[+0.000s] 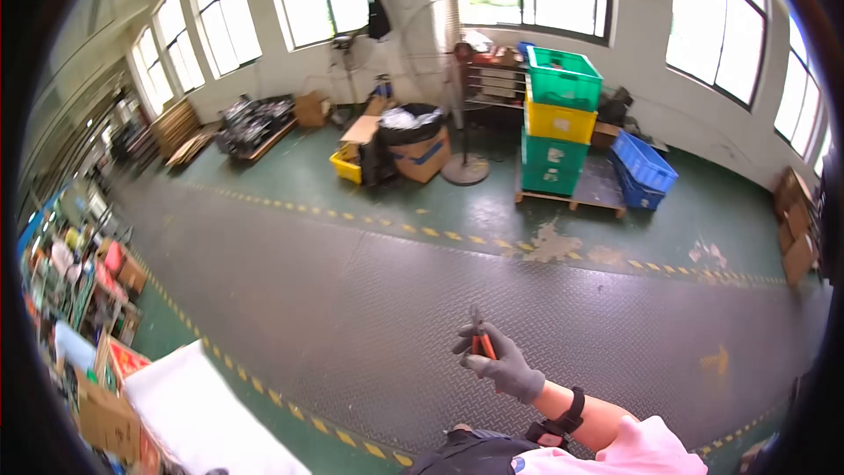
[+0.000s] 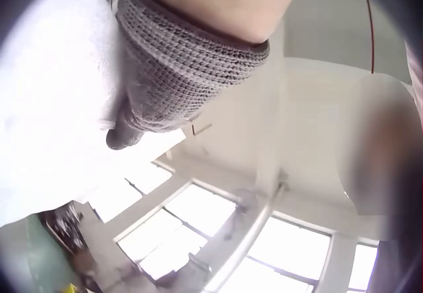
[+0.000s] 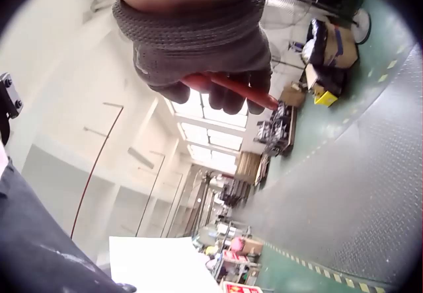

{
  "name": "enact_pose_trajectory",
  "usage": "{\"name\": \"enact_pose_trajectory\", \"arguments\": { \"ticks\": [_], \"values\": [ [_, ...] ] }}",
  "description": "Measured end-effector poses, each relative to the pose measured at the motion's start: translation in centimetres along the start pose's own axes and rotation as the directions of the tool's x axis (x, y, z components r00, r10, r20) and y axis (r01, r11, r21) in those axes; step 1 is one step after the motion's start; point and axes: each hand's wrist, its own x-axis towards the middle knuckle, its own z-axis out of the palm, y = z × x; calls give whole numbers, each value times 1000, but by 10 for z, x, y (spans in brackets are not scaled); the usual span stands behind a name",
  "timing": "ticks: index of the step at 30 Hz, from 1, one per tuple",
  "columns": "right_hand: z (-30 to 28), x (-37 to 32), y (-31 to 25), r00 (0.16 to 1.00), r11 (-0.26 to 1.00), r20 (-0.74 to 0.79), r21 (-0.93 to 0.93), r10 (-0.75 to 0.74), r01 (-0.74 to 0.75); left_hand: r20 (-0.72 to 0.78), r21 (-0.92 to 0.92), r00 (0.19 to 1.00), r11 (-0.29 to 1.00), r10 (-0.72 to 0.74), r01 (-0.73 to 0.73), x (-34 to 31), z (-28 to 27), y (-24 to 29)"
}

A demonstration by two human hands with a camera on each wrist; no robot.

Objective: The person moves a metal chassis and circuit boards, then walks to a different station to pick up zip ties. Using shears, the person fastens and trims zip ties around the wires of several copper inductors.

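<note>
In the head view, my gloved right hand (image 1: 503, 368) grips red-handled pliers (image 1: 483, 346), their dark jaws pointing up. The right wrist view shows that hand (image 3: 205, 62) from the wrist side, fingers curled round the red handles (image 3: 244, 91). A large white sheet (image 1: 207, 413) lies at the lower left of the head view. Beside this white sheet (image 2: 53, 101), my gloved left hand (image 2: 178, 68) holds its edge in the left wrist view; one digit shows and the other fingers are hidden.
Stacked green and yellow crates (image 1: 560, 123) stand on a pallet, with blue crates (image 1: 646, 161) beside them. A fan base (image 1: 465, 170) and a lined carton (image 1: 420, 158) are near the wall. Cluttered shelves and cardboard boxes (image 1: 107, 413) line the left.
</note>
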Motion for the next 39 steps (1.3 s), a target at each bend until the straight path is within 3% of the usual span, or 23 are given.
{"name": "enact_pose_trajectory", "arguments": {
  "ticks": [1, 4, 7, 9, 11, 13, 15, 17, 21, 23, 24, 26, 27, 29, 30, 31, 33, 34, 35, 36, 37, 38, 39],
  "values": [
    [-23, 7, -11, 987, 994, -124, 16, 106, -105, -140, -44, 980, 988, 144, -151, 24, 44, 17],
    [-83, 21, -15, 954, 998, -297, 64, 39, -20, -67, -163, 959, 945, 275, -282, 88, 81, 127],
    [-135, 38, -21, 890, 996, -455, 86, 21, 21, 202, -312, 911, 905, 360, -288, 139, 106, 258],
    [-169, 50, -23, 819, 989, -574, 127, 14, 72, -179, -566, 863, 668, 472, -483, 162, 155, 342],
    [-209, 59, -20, 754, 990, -656, 102, -6, 96, -165, -669, 833, 561, 529, -488, 194, 224, 410],
    [-250, 68, -24, 610, 997, -790, -6, -54, 81, 19, -983, 839, 162, 544, -83, 202, 286, 506],
    [-292, 72, -40, 521, 997, -851, -25, -61, 75, 167, -961, 509, 256, 844, -109, 201, 252, 629],
    [-326, 63, -48, 359, 988, -933, 59, 5, 141, 449, -890, 250, 453, 858, 44, 186, 258, 739],
    [-397, 31, -47, 20, 984, -1000, -15, -19, 178, 366, -931, -73, 365, 928, -24, 119, 316, 935],
    [-432, 11, -39, -139, 969, -985, -134, -106, 209, 334, -938, -134, 314, 933, -149, 74, 338, 1023],
    [-448, 8, -49, -147, 967, -983, -138, -107, 215, 354, -928, -157, 325, 922, -182, 50, 351, 1065],
    [-487, -2, -70, -268, 910, -959, -30, 90, 414, 365, -914, -157, 321, 918, -250, 1, 372, 1146],
    [-514, -10, -69, -273, 910, -958, -32, 90, 413, 364, -915, -162, 319, 917, -248, -23, 381, 1186],
    [-564, -26, -70, -337, 969, -941, -46, 40, 242, 521, -847, -281, 529, 806, -53, -64, 393, 1262],
    [-590, -24, -80, -405, 965, -913, -62, 48, 254, 575, -818, -310, 530, 757, -223, -80, 386, 1303],
    [-611, -22, -94, -425, 965, -902, -45, 72, 260, 683, -724, -260, 680, 683, -115, -97, 381, 1338],
    [-656, -18, -124, -438, 970, -897, -56, 55, 235, 452, -888, -380, 364, 807, -283, -121, 368, 1417],
    [-674, -18, -136, -423, 975, -903, -24, 73, 221, 580, -794, -321, 608, 748, -18, -140, 357, 1452],
    [-692, -16, -148, -444, 977, -892, -12, 87, 215, 586, -774, -324, 631, 743, 47, -152, 343, 1490],
    [-711, -11, -158, -497, 978, -864, -33, 76, 206, 632, -655, -328, 710, 702, 258, -171, 357, 1535],
    [-732, -9, -164, -548, 979, -834, -55, 63, 197, 469, -876, -279, 481, 838, -26, -188, 374, 1585],
    [-749, -22, -149, -551, 975, -833, -90, 38, 204, 530, -763, -264, 589, 806, 266, -216, 409, 1638],
    [-767, -22, -148, -567, 976, -822, -84, 45, 200, 499, -846, -200, 524, 843, 101, -220, 377, 1674]
  ]
}}
